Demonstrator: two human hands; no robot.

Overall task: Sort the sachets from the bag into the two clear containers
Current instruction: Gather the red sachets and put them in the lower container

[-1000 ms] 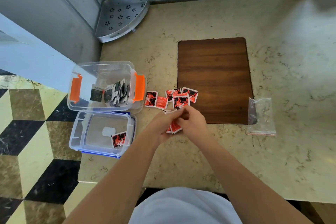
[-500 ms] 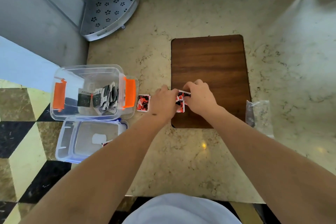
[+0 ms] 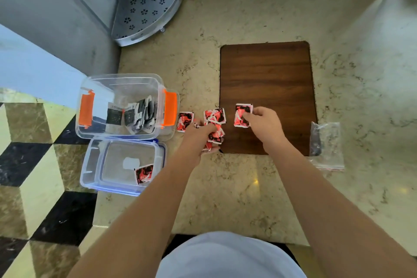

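Observation:
My left hand (image 3: 198, 140) is closed around a bunch of red sachets (image 3: 215, 135) at the near left corner of the wooden board. My right hand (image 3: 262, 121) pinches one red sachet (image 3: 242, 115) lying on the board. One loose red sachet (image 3: 185, 121) lies beside the orange-latched clear container (image 3: 121, 83), which holds several black-and-white sachets (image 3: 140, 115). Another red sachet (image 3: 214, 115) lies at the board's left edge. The blue-rimmed clear container (image 3: 97, 165) in front of it holds one red sachet (image 3: 144, 174). The empty clear bag (image 3: 327, 144) lies right of the board.
A brown wooden board (image 3: 267, 74) lies on the marble counter (image 3: 248, 198). A white perforated corner shelf (image 3: 146, 11) stands at the back left against the wall. The counter's left edge drops to a chequered floor (image 3: 33, 187) beside the two containers.
My hands were together over the pile; they have drawn apart. The right now pinches one sachet on the board, the left holds a bunch nearer me. The camera view shifted.

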